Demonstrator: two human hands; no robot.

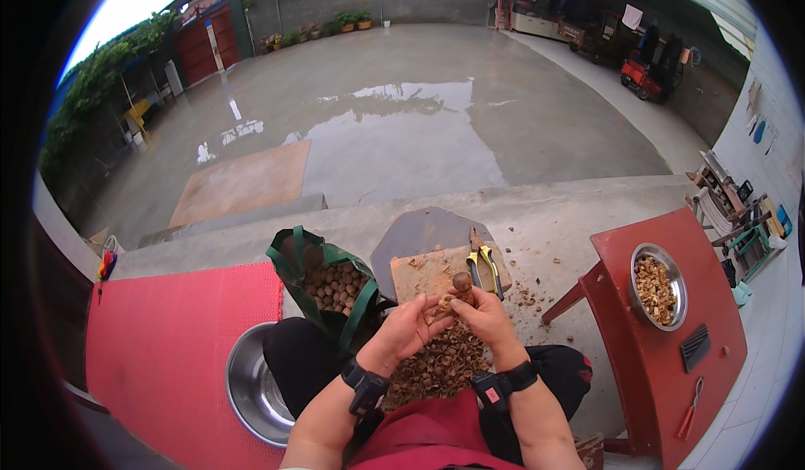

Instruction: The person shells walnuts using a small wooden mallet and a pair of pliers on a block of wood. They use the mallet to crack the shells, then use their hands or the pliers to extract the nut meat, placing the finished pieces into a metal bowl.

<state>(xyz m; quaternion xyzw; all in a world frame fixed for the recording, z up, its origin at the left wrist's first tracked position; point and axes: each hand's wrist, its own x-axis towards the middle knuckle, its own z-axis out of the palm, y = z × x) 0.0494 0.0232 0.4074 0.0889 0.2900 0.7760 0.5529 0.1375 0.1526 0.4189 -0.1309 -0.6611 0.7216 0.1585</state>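
My left hand (416, 324) holds pieces of walnut (444, 303) between its fingers, close above a heap of broken walnut shells (434, 369). In my right hand (487, 319), touching the left, is a brown object with a rounded wooden head (462, 281); its lower part is hidden by the fingers. Just beyond the hands, a worn block (418, 278) lies on a grey board (427, 228). Combination pliers with yellow and black handles (484, 262) rest on the block, jaws pointing away. To the left, a green bag (295, 269) stands with its top spread around whole walnuts (336, 287).
A steel basin (236, 369) sits at my left, by a red mat (182, 344). On the red table (635, 369) at my right are a steel bowl (685, 306) of walnut kernels, a black ridged object (695, 348) and a red-handled tool (690, 410). Shell bits litter the concrete.
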